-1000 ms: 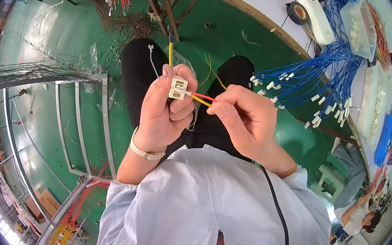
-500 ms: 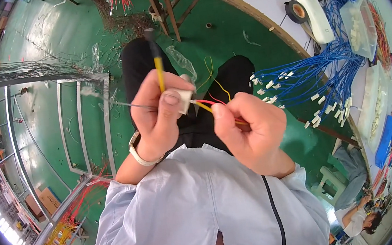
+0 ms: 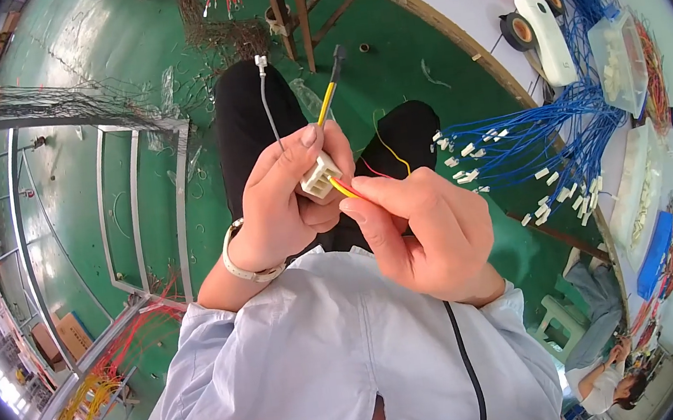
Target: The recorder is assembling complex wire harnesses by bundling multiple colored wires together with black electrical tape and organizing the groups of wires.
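A small white plastic connector housing (image 3: pixel 317 181) is gripped between the thumb and fingers of my left hand (image 3: pixel 281 195), its slotted face turned toward me. From this hand a grey wire (image 3: pixel 266 102) with a pale terminal at its tip stands up, beside a yellow wire (image 3: pixel 325 105) with a black end. My right hand (image 3: pixel 435 236) is closed in a pinch on red and yellow wires (image 3: pixel 344 188), close to where they enter the housing. Exactly how deep their ends sit cannot be seen. More thin yellow wire (image 3: pixel 397 156) trails over my right knee.
On the table (image 3: pixel 465 25) at right lie blue wires (image 3: pixel 567 117) with white connectors, a black tape roll (image 3: pixel 517 30), a white handheld device (image 3: pixel 545 41) and a clear bin (image 3: pixel 618 62). A metal frame (image 3: pixel 138 216) stands left. Another person (image 3: pixel 609 378) sits at lower right by a stool (image 3: pixel 563 321).
My left hand has turned the housing so its slots face me. The grey and black-ended wires have swung upright and to the right. My right hand's fingers have moved closer to the housing.
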`<state>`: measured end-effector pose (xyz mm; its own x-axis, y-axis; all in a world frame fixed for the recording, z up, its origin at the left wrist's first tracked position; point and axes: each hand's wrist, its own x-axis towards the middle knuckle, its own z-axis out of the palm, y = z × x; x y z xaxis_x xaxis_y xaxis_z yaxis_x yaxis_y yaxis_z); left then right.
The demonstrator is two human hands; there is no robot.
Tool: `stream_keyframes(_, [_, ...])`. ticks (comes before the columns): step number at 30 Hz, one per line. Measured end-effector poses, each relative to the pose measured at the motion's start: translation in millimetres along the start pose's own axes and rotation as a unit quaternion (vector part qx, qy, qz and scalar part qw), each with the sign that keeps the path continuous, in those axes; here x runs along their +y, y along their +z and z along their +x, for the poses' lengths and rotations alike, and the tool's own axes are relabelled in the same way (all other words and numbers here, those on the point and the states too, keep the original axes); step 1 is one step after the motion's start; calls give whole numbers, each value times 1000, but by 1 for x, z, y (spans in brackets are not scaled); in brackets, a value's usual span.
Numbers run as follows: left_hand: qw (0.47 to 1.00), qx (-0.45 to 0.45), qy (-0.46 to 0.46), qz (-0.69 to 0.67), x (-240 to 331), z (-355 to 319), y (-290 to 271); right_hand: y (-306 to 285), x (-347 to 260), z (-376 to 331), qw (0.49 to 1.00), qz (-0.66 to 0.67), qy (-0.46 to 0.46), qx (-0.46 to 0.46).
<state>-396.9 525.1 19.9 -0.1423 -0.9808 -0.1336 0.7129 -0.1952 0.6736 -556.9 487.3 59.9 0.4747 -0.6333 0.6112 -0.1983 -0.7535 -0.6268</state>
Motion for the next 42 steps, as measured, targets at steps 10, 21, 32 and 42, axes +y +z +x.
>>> stream_keyframes(10, [1000,5,-20,-14,4,-8,2,9,-10,1,999,-18,-40,-4])
stream_keyframes(21, [920,86,212,317,15,-14,-10,37,-2,2,984,99,143,-38])
stream_keyframes(32, [871,356,292,172,58,-65,-125,152,99,131,962,109,75,-239])
stream_keyframes(42, [900,340,261,86,53,-78,-172,342,244,402,990,-121,-12,-73])
